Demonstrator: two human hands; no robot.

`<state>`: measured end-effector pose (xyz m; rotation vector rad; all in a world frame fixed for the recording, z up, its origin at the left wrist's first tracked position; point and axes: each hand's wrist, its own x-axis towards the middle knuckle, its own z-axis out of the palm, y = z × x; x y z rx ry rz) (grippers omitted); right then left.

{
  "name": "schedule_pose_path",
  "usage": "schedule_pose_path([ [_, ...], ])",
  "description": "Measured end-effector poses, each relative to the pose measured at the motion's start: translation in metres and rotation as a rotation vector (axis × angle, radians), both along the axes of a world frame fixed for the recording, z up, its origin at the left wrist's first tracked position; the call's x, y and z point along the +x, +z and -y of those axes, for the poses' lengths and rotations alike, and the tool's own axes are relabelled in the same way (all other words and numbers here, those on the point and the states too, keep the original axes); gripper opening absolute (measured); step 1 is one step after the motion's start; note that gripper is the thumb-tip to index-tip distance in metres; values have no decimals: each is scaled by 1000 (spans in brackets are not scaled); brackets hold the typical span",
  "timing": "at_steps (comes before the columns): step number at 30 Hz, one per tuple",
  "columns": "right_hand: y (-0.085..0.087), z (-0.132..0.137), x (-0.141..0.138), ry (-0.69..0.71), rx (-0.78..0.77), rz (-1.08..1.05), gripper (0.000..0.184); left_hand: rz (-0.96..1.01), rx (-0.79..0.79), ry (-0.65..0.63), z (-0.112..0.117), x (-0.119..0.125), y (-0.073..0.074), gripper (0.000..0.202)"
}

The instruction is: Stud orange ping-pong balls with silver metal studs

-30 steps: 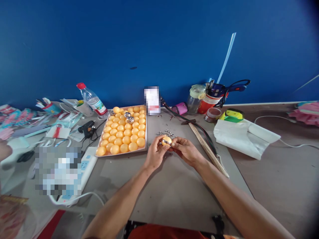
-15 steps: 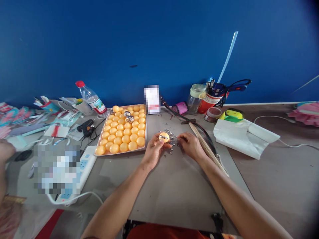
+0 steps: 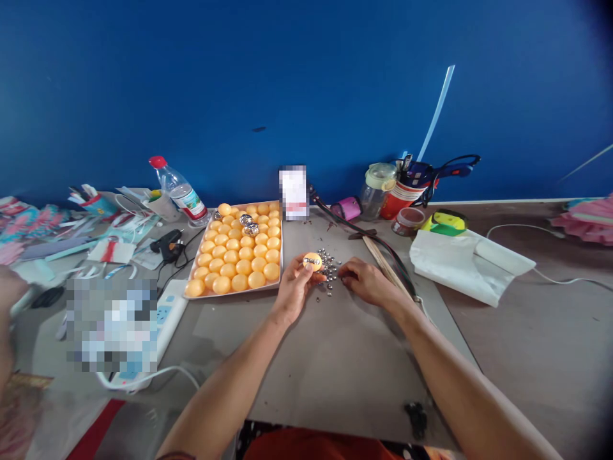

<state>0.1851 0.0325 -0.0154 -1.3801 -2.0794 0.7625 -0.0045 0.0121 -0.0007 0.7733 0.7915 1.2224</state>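
Note:
My left hand [image 3: 293, 291] pinches an orange ball [image 3: 313, 260] with a short row of silver beads stuck on it, held just above the table. My right hand [image 3: 364, 281] rests on the table right of a small pile of silver beads [image 3: 330, 265], its fingers curled and its fingertips at the pile's edge. A tray [image 3: 196, 295] left of my hands is filled with rows of orange balls [image 3: 239, 254]. Two of the balls at the tray's far end are covered in silver beads [image 3: 248, 225].
A water bottle [image 3: 178, 190], a black glue gun [image 3: 166, 244] and a white power strip [image 3: 165, 317] lie at the left. Wooden sticks [image 3: 385, 265], a white bag [image 3: 467, 263], a jar [image 3: 377, 182] and a cup of tools [image 3: 408, 185] are at the right. Another person's arm [image 3: 8, 291] shows at far left.
My right hand has let go of the ball and dropped to the bead pile. My left hand alone keeps the ball, turned so its bead row shows.

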Motion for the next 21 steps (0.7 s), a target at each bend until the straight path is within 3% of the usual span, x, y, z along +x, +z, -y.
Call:
schedule_pose_path([
  [4, -1, -1, -2, -27, 7, -46, 14, 2, -20, 5, 0, 1, 0, 40],
  [8, -4, -2, -6, -189, 38, -364, 5, 5, -34, 5, 0, 2, -1, 42],
  [15, 6, 3, -22, -266, -354, -916, 16, 107, -75, -73, 0, -1, 1, 32],
  [21, 20, 12, -29, -157, -552, -1100, 24, 156, -98, -125, 1, -1, 4, 22],
])
